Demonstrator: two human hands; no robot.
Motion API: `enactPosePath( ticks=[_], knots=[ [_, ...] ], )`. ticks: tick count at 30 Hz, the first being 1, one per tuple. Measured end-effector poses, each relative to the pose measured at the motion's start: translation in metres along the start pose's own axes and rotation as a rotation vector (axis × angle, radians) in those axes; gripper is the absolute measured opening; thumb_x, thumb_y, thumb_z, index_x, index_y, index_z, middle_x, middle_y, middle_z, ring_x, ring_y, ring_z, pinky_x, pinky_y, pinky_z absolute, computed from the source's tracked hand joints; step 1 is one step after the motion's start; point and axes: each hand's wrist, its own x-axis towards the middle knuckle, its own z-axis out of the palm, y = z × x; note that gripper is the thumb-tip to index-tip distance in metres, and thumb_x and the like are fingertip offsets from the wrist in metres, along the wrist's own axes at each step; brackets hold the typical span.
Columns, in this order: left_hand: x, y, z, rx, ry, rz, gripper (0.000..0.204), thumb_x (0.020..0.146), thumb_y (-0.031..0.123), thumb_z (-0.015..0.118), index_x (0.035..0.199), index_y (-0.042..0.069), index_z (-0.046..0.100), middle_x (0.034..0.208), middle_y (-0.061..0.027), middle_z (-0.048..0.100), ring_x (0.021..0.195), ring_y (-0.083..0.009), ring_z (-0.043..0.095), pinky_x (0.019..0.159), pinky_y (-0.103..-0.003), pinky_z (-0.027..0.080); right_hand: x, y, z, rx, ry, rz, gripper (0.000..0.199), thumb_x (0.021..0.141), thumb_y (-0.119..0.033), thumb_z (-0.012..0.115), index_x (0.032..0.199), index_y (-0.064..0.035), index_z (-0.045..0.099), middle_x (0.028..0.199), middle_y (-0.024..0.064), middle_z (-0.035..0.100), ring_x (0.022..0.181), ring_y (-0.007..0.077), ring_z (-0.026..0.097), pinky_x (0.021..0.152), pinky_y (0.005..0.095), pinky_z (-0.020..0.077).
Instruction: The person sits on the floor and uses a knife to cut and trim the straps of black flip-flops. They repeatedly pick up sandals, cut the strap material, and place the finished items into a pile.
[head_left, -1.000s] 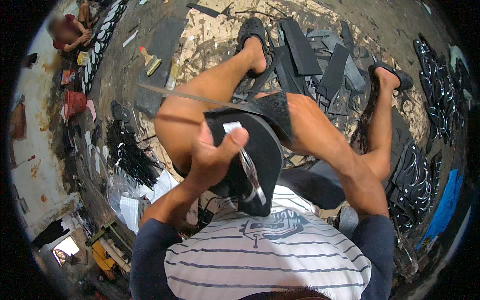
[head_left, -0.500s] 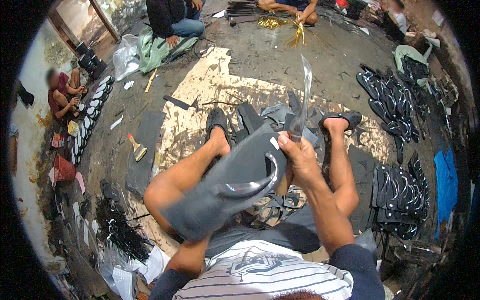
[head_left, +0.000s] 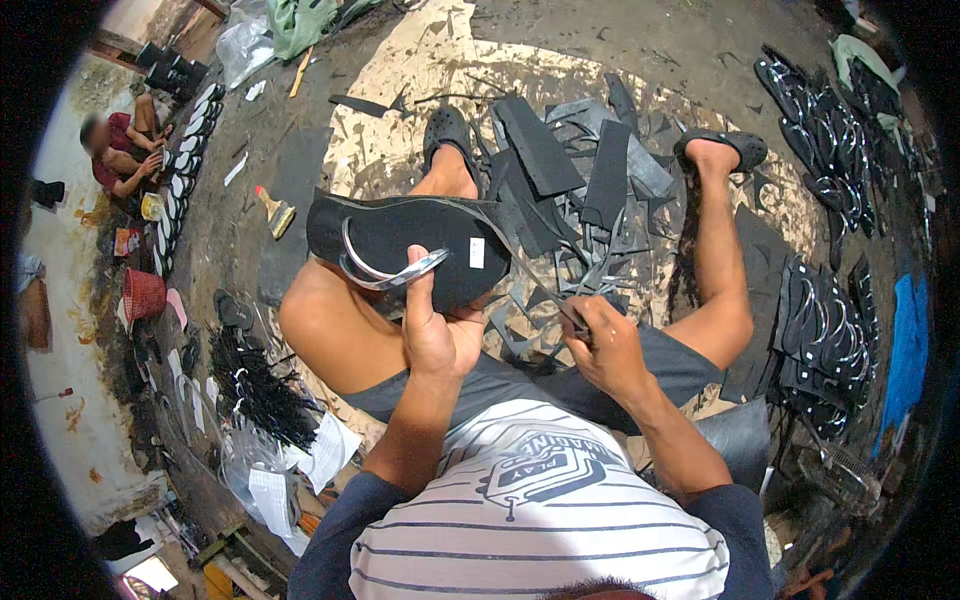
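Observation:
My left hand (head_left: 440, 335) grips a black sandal (head_left: 400, 235) from below, the thumb resting across its curved silver strap (head_left: 365, 270). A small white sticker (head_left: 477, 252) is on the sole's right part. My right hand (head_left: 607, 345) is closed round the handle of a knife with a long curved blade (head_left: 528, 262). The blade slants up and left, close against the sandal's right edge; whether it touches there I cannot tell. Black and grey offcuts (head_left: 540, 145) lie heaped on the floor between my feet.
Finished-looking black sandals (head_left: 825, 330) lie in rows at the right, near a blue sheet (head_left: 905, 350). At left are a paintbrush (head_left: 275, 212), a red basket (head_left: 144, 295) and a bundle of black straps (head_left: 262, 385). Another person (head_left: 125, 160) sits by a row of sandals at the far left.
The knife has come down from its raised position to the sandal's edge. The sandal has turned and moved up and left, its strap now facing up. My view has tilted downward.

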Motion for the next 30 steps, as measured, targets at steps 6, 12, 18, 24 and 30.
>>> enactPosePath(
  ticks=[6,12,18,24,30],
  knots=[
    [-0.014,-0.016,-0.042,0.096,0.141,-0.015,0.035,0.101,0.037,0.056,0.124,0.011,0.06,0.118,-0.005,0.067,0.108,-0.0227,0.065,0.095,-0.042,0.054,0.031,-0.014,-0.008,-0.083,-0.201,0.045,0.039,0.078,0.001,0.068,0.115,-0.0071,0.058,0.088,0.0172,0.06,0.077,0.0393,0.062,0.065,0.0455,0.05],
    [-0.026,-0.015,-0.067,0.097,0.08,-0.036,0.033,0.098,0.025,0.06,0.122,0.002,0.06,0.114,-0.0103,0.067,0.105,-0.025,0.067,0.095,-0.043,0.055,0.085,-0.044,0.0,-0.061,-0.392,-0.033,0.049,0.07,0.0,0.073,0.117,-0.0069,0.058,0.089,0.0176,0.061,0.084,0.0398,0.063,0.072,0.047,0.0508],
    [-0.037,-0.003,-0.091,0.204,0.026,-0.155,0.055,0.099,0.039,0.054,0.135,-0.001,0.049,0.125,-0.016,0.062,0.113,-0.0308,0.063,0.099,-0.047,0.051,0.127,-0.046,0.017,0.089,-0.589,-0.225,0.049,0.07,-0.005,0.072,0.117,-0.0035,0.057,0.096,0.0187,0.065,0.094,0.0405,0.064,0.077,0.0465,0.0518],
    [-0.043,0.004,-0.069,0.059,0.137,-0.132,0.032,0.095,0.021,0.059,0.117,-0.003,0.061,0.107,-0.0133,0.067,0.099,-0.0253,0.069,0.089,-0.042,0.057,0.149,-0.041,0.101,0.156,-0.369,-0.259,0.03,0.086,-0.022,0.06,0.114,-0.0106,0.06,0.09,0.0186,0.065,0.089,0.0399,0.066,0.072,0.0496,0.0514],
    [-0.066,-0.021,-0.154,0.604,0.224,-0.139,0.03,0.091,0.02,0.068,0.113,0.001,0.062,0.101,-0.0081,0.067,0.088,-0.0216,0.068,0.08,-0.038,0.058,0.251,-0.056,0.183,0.294,-0.199,-0.228,0.03,0.09,-0.03,0.062,0.108,-0.0064,0.062,0.088,0.0234,0.069,0.085,0.0428,0.067,0.074,0.0461,0.0527]
  ],
)
